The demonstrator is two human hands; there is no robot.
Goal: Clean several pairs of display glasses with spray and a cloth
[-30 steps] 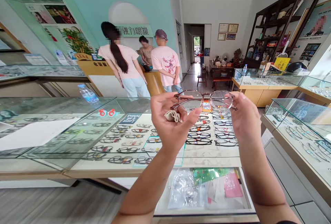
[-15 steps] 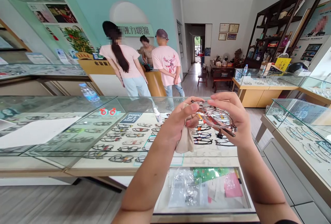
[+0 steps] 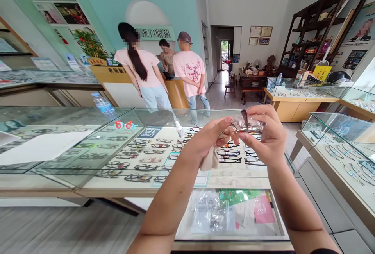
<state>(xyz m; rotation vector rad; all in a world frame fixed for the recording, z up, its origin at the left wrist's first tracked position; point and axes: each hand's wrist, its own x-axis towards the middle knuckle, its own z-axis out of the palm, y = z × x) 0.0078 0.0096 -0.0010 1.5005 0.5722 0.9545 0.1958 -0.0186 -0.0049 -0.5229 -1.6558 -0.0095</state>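
Both of my hands are raised above a glass display case. My left hand (image 3: 213, 135) is closed round a beige cloth (image 3: 209, 160), which hangs below the palm, and its fingertips meet the near side of a pair of glasses (image 3: 247, 123). Fingers of my right hand (image 3: 268, 135) pinch the frame from the right, with a dark temple standing up between the hands. The lenses are partly hidden by the fingers. Rows of spectacles (image 3: 228, 153) lie under the glass beneath my hands.
An open drawer (image 3: 180, 226) with plastic bags and a pink packet is below. A water bottle (image 3: 102, 103), a small white spray bottle (image 3: 179, 129) and white paper (image 3: 43, 146) are on the glass. Three people are around the counter (image 3: 111, 75) beyond. Another case (image 3: 336, 144) stands right.
The glasses have been turned, so a temple now points up instead of the lens facing me. My right fingers have closed in on the frame, and the cloth sits a little higher.
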